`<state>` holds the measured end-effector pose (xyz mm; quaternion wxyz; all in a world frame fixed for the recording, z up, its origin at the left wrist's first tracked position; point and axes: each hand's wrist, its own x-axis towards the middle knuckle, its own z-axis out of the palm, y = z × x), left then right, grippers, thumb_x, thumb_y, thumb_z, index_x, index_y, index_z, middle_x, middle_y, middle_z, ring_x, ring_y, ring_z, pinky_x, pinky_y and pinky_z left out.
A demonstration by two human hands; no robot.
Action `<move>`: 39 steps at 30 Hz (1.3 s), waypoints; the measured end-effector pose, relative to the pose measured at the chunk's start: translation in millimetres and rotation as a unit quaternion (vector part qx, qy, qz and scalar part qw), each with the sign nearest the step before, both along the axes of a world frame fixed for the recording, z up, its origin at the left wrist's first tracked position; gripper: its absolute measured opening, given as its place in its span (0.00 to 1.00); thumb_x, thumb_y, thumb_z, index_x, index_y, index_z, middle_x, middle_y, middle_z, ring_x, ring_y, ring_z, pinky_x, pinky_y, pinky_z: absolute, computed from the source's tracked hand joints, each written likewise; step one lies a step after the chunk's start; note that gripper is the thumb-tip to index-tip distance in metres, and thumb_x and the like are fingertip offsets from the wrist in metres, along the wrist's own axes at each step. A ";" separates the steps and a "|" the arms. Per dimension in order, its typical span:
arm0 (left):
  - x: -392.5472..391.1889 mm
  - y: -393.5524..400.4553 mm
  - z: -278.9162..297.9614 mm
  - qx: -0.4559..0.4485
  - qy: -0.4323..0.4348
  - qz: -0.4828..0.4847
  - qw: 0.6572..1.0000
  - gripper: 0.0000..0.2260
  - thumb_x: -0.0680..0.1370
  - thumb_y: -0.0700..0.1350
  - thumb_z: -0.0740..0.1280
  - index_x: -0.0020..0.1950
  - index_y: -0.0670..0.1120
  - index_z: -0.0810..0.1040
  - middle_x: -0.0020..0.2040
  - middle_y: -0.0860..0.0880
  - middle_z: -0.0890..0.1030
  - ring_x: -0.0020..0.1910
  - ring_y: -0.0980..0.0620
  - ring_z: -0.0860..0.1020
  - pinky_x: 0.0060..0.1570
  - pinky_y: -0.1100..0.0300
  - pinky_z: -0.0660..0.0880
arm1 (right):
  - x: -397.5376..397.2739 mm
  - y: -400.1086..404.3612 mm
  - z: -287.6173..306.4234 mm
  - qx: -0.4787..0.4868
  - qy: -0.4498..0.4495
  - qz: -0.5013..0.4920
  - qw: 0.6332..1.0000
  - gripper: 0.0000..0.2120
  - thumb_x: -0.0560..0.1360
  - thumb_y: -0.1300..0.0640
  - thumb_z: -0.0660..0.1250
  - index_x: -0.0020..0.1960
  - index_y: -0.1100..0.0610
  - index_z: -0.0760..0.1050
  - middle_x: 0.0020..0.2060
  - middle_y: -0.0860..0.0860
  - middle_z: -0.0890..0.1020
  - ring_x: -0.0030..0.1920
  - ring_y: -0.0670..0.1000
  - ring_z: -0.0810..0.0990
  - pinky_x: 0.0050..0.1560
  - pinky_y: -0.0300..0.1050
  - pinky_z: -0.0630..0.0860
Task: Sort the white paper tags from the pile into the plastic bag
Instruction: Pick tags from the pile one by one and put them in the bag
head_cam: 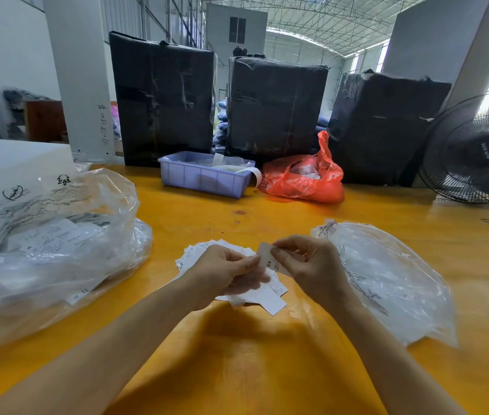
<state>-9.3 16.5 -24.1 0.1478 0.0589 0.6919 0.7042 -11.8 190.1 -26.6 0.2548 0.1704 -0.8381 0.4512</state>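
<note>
At 9 o'clock on the yellow bench (237, 369) lies a big crumpled clear bag (57, 250) with printed sheets and tags showing through it; can't tell from here if that is the target bag or the source. Moving right, the left hand (225, 271) at bench centre hovers over the pile of tags (267, 298), fingers curled round what looks like a small fanned stack of them, thumb tip touching the edge of a single tag (264, 257). Pile spreads out from under both hands, roughly 12 o'clock to 5 o'clock of the left hand, cards overlapping loosely. The right hand (312, 262) pinches that single tag by its top edge between thumb and forefinger, other fingers curled loosely behind; tag stands nearly upright, "XS" print visible. At 3 o'clock a flatter clear plastic bag (387, 280) lies just beside the right hand, mouth probably toward the hands but not sure. Handling judgement: tags are thin card, very light, fairly stiff but bendable, smooth so they slide over each other and tend to stick in pairs; edge pinch is the right hold, peel one off with the thumb, don't squeeze the face or it creases. Not fragile. Bag is limp and slippery, mouth will likely need holding open with one hand. Far back, 12 o'clock: purple bin (204, 175), red bag (303, 178), black wrapped bales (276, 106); fan (474, 151) at 2 o'clock, could blow loose tags if it runs.
</note>
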 end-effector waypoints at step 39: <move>-3.9 -0.2 -2.4 0.033 -0.017 0.037 0.999 0.04 0.73 0.39 0.70 0.42 0.38 0.83 0.35 0.42 0.83 0.30 0.52 0.81 0.29 0.65 0.78 | 3.3 -1.2 0.2 -0.005 -0.112 0.066 0.991 0.03 0.72 0.61 0.72 0.44 0.55 0.84 0.38 0.52 0.85 0.39 0.49 0.83 0.40 0.48 0.79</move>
